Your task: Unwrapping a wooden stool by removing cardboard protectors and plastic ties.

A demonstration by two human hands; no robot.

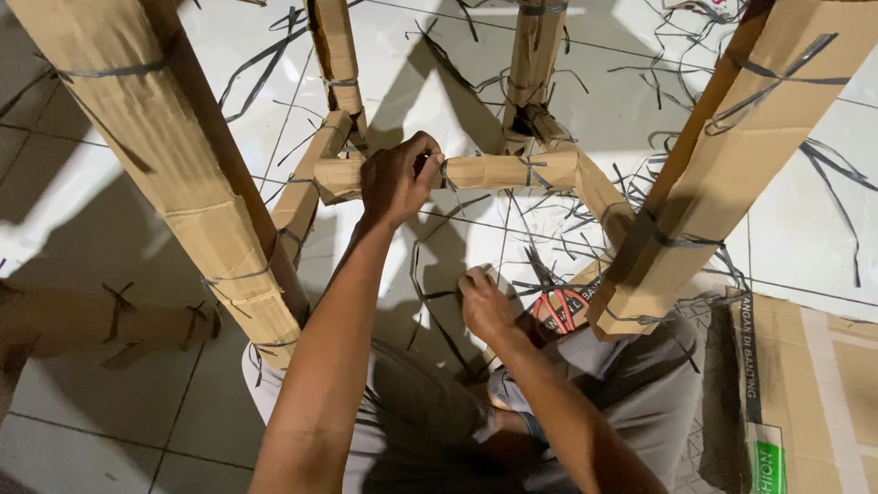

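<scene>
A piece of furniture wrapped in brown cardboard stands legs-up around me. My left hand [395,178] is closed on the cardboard-wrapped crossbar [498,171] between the far legs, at a dark strap tied round it. My right hand [485,302] is lower, near my lap, fingers pinched on a thin dark strap [437,295] that runs over the floor. A wrapped leg [165,155] rises at the left and another wrapped leg [741,137] at the right.
Dark strap offcuts [668,73] litter the white tiled floor [101,192]. A red-handled tool [560,309] lies by my right knee. Flat cardboard [823,384] lies at the right, and another wrapped piece [82,320] at the left.
</scene>
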